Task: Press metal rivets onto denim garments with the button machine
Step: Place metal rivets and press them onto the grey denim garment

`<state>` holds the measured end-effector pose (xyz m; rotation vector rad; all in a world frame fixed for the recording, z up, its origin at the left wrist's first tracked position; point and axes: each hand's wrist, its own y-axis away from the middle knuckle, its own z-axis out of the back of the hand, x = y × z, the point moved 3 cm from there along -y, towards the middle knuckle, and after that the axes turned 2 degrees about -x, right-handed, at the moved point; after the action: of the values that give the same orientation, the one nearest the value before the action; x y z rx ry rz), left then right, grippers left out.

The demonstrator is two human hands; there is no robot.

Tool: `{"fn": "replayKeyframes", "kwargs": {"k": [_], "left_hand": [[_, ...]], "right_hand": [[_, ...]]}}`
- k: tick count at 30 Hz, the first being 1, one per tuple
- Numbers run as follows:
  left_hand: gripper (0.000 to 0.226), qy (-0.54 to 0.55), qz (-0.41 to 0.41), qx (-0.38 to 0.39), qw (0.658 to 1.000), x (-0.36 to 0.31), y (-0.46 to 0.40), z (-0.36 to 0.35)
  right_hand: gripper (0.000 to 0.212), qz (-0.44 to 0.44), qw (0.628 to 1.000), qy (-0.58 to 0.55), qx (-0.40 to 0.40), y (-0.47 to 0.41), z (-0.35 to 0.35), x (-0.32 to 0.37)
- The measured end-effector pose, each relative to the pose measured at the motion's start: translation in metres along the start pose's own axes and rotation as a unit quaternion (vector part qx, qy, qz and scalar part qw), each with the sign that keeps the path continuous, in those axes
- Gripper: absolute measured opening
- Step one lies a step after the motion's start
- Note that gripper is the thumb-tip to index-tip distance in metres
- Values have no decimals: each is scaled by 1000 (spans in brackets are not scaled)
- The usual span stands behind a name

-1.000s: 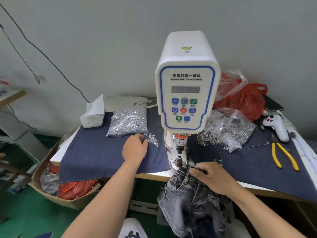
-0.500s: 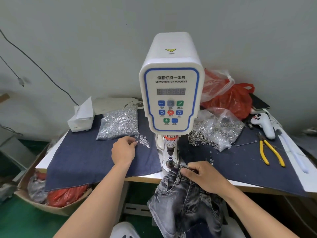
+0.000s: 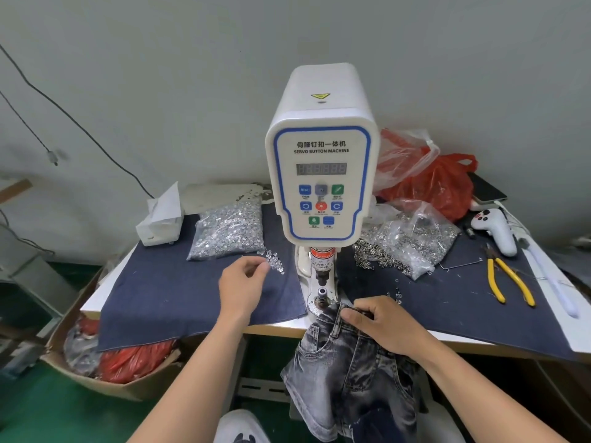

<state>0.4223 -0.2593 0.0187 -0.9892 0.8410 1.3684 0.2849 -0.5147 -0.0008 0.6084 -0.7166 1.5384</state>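
The white servo button machine stands at the middle of the table, its lower die bare. My right hand grips the waistband of grey washed denim jeans just right of the die; the jeans hang over the table's front edge. My left hand hovers left of the machine, thumb and forefinger pinching a small rivet at the edge of a loose pile of silver rivets.
A dark denim cloth covers the table. On it lie a bag of silver rivets, a bag of ring parts, yellow pliers, a white controller, a red bag and a tissue box. A cardboard box sits on the floor at left.
My left hand has risen off the loose rivets and drawn its fingertips together. My right hand keeps its hold on the jeans by the die. The view has shifted.
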Motion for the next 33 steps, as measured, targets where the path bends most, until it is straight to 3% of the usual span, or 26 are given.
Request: {"fn": "replayKeyframes", "kwargs": {"k": [3,7,16,33], "left_hand": [[6,81,17,69,994,-11,26,-16],[4,99,-24,139,985,-25,51,-33],[7,90,-1,149,985,-27,61,-39],[6,-136,-139,167,967,-46,59,-40]], "right_hand": [[58,-4,1000,-2,0,0,-1,0],[59,-11,1000,-3,4,1,0,0],[63,-8,1000,-13,5,2,-1,1],[69,5,1000,-14,-7,2,1,2]]}}
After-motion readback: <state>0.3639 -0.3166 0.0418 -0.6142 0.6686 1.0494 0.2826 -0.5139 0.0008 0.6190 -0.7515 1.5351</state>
